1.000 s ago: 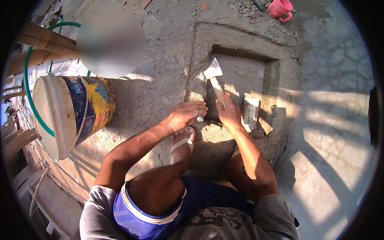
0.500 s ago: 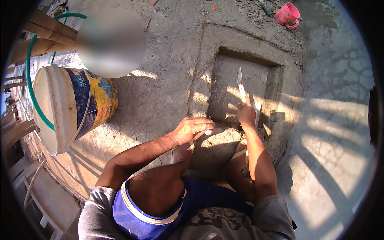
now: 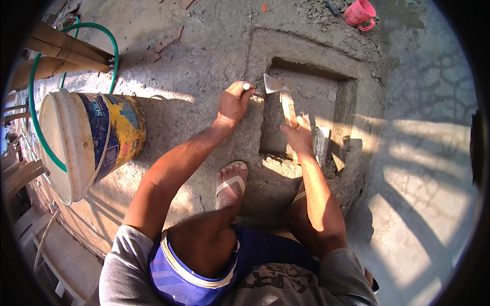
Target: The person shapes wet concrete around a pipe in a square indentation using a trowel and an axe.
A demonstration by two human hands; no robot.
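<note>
My left hand point(image 3: 233, 105) is closed on a small metal rod point(image 3: 246, 86), probably a chisel, seen end-on just beside the left edge of a rectangular recess point(image 3: 311, 89) in rough cement. My right hand point(image 3: 298, 135) grips the pale handle of a hatchet-like tool point(image 3: 273, 84), its flared metal head a little to the right of the rod, over the recess. A pale rectangular block point(image 3: 321, 146) lies at the recess's lower right, partly behind my right hand. My sandalled left foot point(image 3: 229, 186) is below the recess.
A large tipped-over bucket point(image 3: 120, 132) lies at the left, with a green hose point(image 3: 35, 112) and bamboo poles point(image 3: 66, 48) behind it. A pink mug point(image 3: 357, 15) is at the top right among crumbly mortar. Paler, smoother concrete point(image 3: 418, 178) runs along the right, crossed by shadows.
My left hand has moved up and away from me to the recess's upper left edge, carrying the rod. The tool's head swung right, then back left toward the rod.
</note>
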